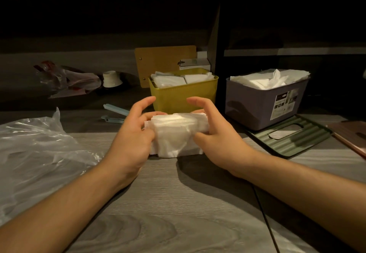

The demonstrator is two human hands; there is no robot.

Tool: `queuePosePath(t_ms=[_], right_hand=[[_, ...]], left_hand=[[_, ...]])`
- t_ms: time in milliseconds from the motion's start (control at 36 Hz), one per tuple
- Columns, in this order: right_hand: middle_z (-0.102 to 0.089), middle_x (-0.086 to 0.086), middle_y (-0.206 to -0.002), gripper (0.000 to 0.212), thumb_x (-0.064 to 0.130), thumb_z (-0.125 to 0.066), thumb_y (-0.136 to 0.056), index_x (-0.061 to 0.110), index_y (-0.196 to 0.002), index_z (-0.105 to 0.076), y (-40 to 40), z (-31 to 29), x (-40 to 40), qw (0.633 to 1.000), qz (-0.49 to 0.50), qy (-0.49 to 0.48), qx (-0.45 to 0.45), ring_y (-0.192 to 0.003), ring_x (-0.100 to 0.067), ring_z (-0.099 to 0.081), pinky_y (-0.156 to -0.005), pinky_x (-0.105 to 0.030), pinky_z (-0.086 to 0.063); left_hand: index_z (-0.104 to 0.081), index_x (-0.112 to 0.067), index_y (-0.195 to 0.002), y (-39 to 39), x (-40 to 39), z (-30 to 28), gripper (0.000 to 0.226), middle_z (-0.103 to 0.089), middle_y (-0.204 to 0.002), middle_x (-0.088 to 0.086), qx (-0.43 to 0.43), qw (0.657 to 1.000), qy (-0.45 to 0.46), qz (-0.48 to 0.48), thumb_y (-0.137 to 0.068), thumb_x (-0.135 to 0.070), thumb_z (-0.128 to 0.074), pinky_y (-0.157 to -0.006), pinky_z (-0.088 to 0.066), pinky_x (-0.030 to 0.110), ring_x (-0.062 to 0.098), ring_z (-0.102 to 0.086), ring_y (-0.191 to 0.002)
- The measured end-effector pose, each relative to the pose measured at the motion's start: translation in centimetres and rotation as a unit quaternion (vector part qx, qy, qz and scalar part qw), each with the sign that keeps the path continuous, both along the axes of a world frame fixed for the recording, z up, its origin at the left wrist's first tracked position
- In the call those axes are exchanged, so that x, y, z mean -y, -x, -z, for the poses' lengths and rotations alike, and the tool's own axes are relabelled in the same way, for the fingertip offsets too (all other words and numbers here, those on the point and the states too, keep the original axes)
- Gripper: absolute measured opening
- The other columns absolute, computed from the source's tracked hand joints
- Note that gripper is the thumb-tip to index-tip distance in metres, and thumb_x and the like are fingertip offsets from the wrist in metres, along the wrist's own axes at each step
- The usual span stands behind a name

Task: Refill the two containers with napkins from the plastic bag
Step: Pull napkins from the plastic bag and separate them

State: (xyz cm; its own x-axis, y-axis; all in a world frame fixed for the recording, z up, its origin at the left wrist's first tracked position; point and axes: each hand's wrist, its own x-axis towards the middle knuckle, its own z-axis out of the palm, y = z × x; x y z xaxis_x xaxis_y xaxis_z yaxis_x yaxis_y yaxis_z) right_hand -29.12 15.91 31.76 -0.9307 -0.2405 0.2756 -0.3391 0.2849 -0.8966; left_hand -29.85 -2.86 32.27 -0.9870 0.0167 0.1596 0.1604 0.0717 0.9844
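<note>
Item: napkin stack [177,133], mid-desk [178,203], gripped endwise by left hand [132,133] and right hand [213,131], forefingers lifted. Yellow container [184,96] just behind, purple container [263,102] right, both seemingly full; plastic bag [39,153] at left edge. Advised: square edges, keep ends pinched, lower flat.

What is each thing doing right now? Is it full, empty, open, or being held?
Yellow box: open, full of napkins.
Purple box: lid off, full of napkins.
Green lid: lying flat on the table beside the purple box.
Napkin stack: held between both hands.
Left hand: gripping the stack.
Right hand: gripping the stack.
Plastic bag: crumpled on the table.
</note>
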Motion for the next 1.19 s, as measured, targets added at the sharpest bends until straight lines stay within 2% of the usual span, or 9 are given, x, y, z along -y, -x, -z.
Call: queuePosePath(t_ms=[194, 250, 306, 389, 472, 667, 806, 1000, 1194], right_hand=[[-0.058, 0.004, -0.123, 0.067, 0.002, -0.061, -0.089, 0.043, -0.139, -0.043, 0.4, 0.4, 0.0, 0.999, 0.033, -0.032, -0.021, -0.101, -0.012, -0.063, -0.075, -0.025, -0.055], [-0.056, 0.01, -0.122, 0.069, 0.001, -0.06, -0.09, 0.043, -0.141, -0.039, 0.3, 0.2, 0.0, 0.999, 0.022, -0.04, -0.015, -0.084, -0.013, -0.067, -0.069, -0.029, -0.059], [-0.056, 0.015, -0.117, 0.068, 0.002, -0.06, -0.092, 0.04, -0.144, -0.038, 0.1, 0.1, 0.1, 0.999, 0.011, -0.047, -0.012, -0.067, -0.007, -0.064, -0.057, -0.022, -0.051], [-0.059, 0.015, -0.118, 0.063, 0.006, -0.064, -0.09, 0.038, -0.141, -0.043, 0.3, 0.2, 0.1, 0.998, 0.034, -0.042, -0.026, -0.091, 0.001, -0.062, -0.075, -0.019, -0.05], [-0.062, 0.011, -0.122, 0.063, 0.008, -0.067, -0.09, 0.038, -0.14, -0.045, 0.4, 0.2, -0.2, 0.999, 0.039, -0.009, -0.002, -0.108, -0.007, -0.063, -0.09, -0.029, -0.057], [-0.075, 0.001, -0.108, 0.031, 0.007, -0.071, -0.089, 0.017, -0.118, -0.067, 0.6, -0.5, -0.5, 0.997, -0.025, 0.032, 0.067, -0.099, -0.013, -0.072, -0.091, -0.042, -0.059], [-0.074, -0.001, -0.107, 0.029, 0.004, -0.062, -0.091, 0.018, -0.116, -0.069, 0.7, -0.6, -0.5, 0.996, -0.05, 0.034, 0.063, -0.102, -0.018, -0.07, -0.095, -0.046, -0.057], [-0.073, 0.001, -0.112, 0.03, 0.007, -0.063, -0.093, 0.019, -0.12, -0.066, 0.6, -0.6, -0.4, 0.994, -0.073, 0.026, 0.075, -0.107, -0.016, -0.069, -0.097, -0.045, -0.056], [-0.072, 0.001, -0.097, 0.017, 0.016, -0.072, -0.089, 0.021, -0.105, -0.067, 0.6, -0.4, -0.5, 0.997, -0.046, -0.033, 0.048, -0.093, -0.015, -0.069, -0.081, -0.037, -0.06]], left_hand=[[-0.039, -0.044, -0.145, -1.1, -0.1, -0.3, 0.058, -0.07, -0.123, -0.002, 0.021, 0.991, -0.073, 0.112, -0.1, -0.009, -0.046, -0.087, -0.061, 0.037, 0.018, -0.07, -0.11], [-0.036, -0.05, -0.144, -1.1, 0.1, -0.1, 0.062, -0.067, -0.128, -0.003, 0.022, 0.989, -0.061, 0.133, -0.091, -0.031, -0.063, -0.095, -0.057, 0.041, 0.017, -0.069, -0.114], [-0.03, -0.058, -0.142, -0.9, 0.4, 0.2, 0.087, -0.059, -0.133, -0.006, -0.005, 0.991, 0.047, 0.127, -0.074, -0.039, -0.081, -0.097, -0.055, 0.037, 0.012, -0.067, -0.115], [-0.032, -0.054, -0.143, -0.9, 0.3, 0.2, 0.088, -0.059, -0.126, -0.006, -0.056, 0.978, 0.185, 0.077, -0.082, -0.016, -0.082, -0.09, -0.058, 0.034, 0.009, -0.067, -0.103], [-0.047, -0.043, -0.14, -0.8, 0.6, 0.1, 0.069, -0.064, -0.118, -0.005, -0.048, 0.986, 0.15, 0.046, -0.087, -0.007, -0.074, -0.083, -0.061, 0.031, 0.008, -0.069, -0.096], [-0.063, -0.033, -0.124, -0.7, 0.8, -0.3, 0.054, -0.072, -0.11, -0.004, -0.015, 0.991, 0.125, 0.048, -0.085, 0.004, -0.07, -0.085, -0.061, 0.042, 0.017, -0.072, -0.095], [-0.074, -0.024, -0.103, -1.0, 0.7, -0.9, 0.016, -0.077, -0.094, -0.001, 0.02, 0.985, 0.143, 0.09, -0.088, -0.019, -0.072, -0.077, -0.059, 0.034, 0.015, -0.073, -0.086], [-0.073, -0.02, -0.096, -0.9, 1.0, -0.7, 0.017, -0.076, -0.092, 0.004, 0.011, 0.99, 0.12, 0.078, -0.081, -0.026, -0.079, -0.074, -0.058, 0.037, 0.021, -0.073, -0.085], [-0.074, -0.022, -0.095, -0.8, 1.2, -0.6, 0.025, -0.075, -0.092, 0.002, -0.011, 0.991, 0.106, 0.077, -0.072, -0.032, -0.076, -0.066, -0.057, 0.026, 0.015, -0.071, -0.08]])
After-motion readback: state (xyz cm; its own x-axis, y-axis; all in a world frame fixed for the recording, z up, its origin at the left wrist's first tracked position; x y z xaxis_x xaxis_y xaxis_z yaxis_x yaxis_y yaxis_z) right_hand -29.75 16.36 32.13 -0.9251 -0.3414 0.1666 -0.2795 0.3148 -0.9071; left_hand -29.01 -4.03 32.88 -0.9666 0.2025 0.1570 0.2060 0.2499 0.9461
